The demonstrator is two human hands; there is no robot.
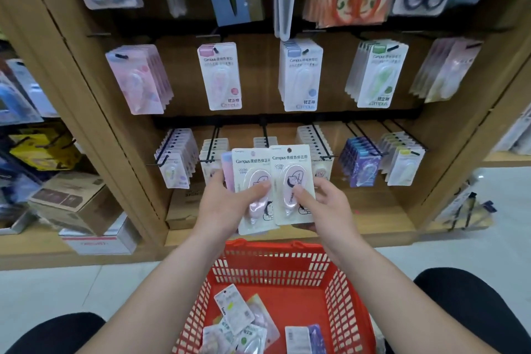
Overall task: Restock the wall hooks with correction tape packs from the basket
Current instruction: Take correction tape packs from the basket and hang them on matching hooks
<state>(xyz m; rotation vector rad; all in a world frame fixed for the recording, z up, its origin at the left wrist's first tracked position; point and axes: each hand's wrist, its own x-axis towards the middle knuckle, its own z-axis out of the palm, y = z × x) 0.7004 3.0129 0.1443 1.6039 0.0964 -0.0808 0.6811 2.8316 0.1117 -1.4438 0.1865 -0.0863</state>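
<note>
My left hand [221,204] holds a small stack of pink correction tape packs [247,178], thumb pressed on the front one. Beside it, my right hand [321,204] pinches another pink correction tape pack [291,178], thumb on its blister. Both packs are held upright in front of the lower row of wall hooks [265,135]; the centre hook there carries few packs. Below my arms stands the red basket [290,267] with several loose packs [234,316] lying in it.
The upper hook row carries Campus packs in pink [219,77], blue [300,77] and green [376,75]. Scissors hang above. Full hooks flank my hands at left [175,158] and right [362,161]. Cardboard boxes [69,201] sit on the left shelf. My knees frame the basket.
</note>
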